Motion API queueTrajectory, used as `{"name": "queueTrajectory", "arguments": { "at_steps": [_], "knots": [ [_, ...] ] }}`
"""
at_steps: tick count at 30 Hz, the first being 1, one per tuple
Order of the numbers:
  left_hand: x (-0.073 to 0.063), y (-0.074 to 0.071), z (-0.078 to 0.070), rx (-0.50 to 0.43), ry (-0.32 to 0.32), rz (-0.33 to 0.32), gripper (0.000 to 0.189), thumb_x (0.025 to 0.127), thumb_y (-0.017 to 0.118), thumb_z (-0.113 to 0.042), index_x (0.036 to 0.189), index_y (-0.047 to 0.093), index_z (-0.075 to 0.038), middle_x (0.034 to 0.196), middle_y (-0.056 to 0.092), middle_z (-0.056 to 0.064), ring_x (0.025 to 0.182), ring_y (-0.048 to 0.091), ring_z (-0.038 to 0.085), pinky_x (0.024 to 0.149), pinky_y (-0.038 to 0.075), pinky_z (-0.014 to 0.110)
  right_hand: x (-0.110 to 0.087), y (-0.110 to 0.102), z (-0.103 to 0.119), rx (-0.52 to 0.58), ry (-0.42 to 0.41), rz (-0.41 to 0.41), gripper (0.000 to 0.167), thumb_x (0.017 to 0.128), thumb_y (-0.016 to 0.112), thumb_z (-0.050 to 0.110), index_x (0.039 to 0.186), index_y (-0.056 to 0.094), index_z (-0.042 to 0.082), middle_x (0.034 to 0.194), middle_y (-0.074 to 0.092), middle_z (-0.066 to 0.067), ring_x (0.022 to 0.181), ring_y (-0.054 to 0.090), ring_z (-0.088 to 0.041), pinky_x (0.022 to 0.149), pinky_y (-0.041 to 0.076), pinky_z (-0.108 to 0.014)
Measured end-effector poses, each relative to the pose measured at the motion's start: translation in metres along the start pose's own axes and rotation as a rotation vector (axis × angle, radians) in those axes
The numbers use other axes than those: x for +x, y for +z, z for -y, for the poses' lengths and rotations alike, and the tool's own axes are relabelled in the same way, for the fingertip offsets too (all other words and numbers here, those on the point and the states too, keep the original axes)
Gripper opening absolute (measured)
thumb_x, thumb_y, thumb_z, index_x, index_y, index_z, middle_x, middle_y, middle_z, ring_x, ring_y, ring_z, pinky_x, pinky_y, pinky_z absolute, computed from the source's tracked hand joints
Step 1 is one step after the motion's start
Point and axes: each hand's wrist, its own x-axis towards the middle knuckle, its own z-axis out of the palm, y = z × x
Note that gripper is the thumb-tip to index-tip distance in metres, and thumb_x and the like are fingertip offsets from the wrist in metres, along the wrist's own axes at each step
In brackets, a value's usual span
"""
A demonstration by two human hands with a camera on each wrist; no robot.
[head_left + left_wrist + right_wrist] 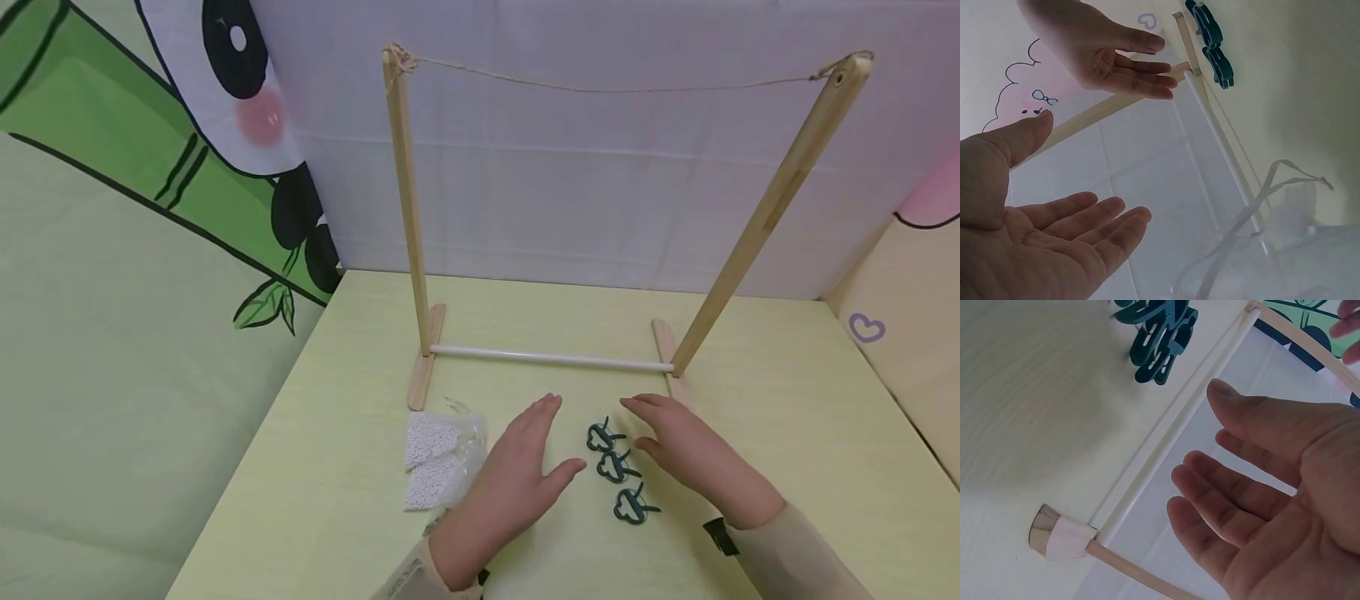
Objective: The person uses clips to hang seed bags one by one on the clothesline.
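Left hand at eight o'clock, fingers extended; right hand at eleven. Teal clips lie on the bench at one; a white rod slants towards a clear bag at four.

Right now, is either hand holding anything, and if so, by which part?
Nothing is held: the left hand and the right hand are empty, and the green clips lie untouched on the table.
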Motion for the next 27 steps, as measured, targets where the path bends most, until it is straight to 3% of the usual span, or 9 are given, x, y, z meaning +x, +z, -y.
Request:
{"name": "queueTrajectory", "arguments": {
  "at_steps": [10,16,27],
  "knots": [
    [0.009,0.007,-0.006,-0.030,0.013,0.027,0.072,0.095,0.075,-0.031,0.151,0.042,0.000,0.152,0.047,0.012,0.140,0.043,0.024,0.112,0.038,0.040,0.014,0.009,-0.003,-0.017,-0.017,0.091,0.051,0.080,0.083,-0.007,0.128,0.067,-0.003,0.117,0.063,-0.020,0.108,0.061,-0.039,0.090,0.053,-0.052],
    [0.012,0.012,-0.006,-0.067,-0.008,0.058,0.068,0.096,0.075,-0.028,0.150,0.044,-0.001,0.149,0.051,0.011,0.137,0.047,0.024,0.110,0.040,0.039,0.020,0.014,-0.005,-0.029,-0.064,0.110,0.048,0.079,0.082,-0.009,0.125,0.070,-0.001,0.118,0.061,-0.023,0.107,0.060,-0.041,0.088,0.054,-0.051],
    [0.014,0.016,-0.008,-0.107,-0.078,0.102,0.063,0.096,0.074,-0.028,0.147,0.049,-0.003,0.144,0.055,0.010,0.134,0.050,0.024,0.108,0.042,0.039,0.029,0.019,-0.010,0.025,-0.078,0.160,0.038,0.082,0.079,-0.009,0.119,0.073,-0.001,0.104,0.064,-0.012,0.095,0.062,-0.030,0.083,0.054,-0.047]
  ]
}}
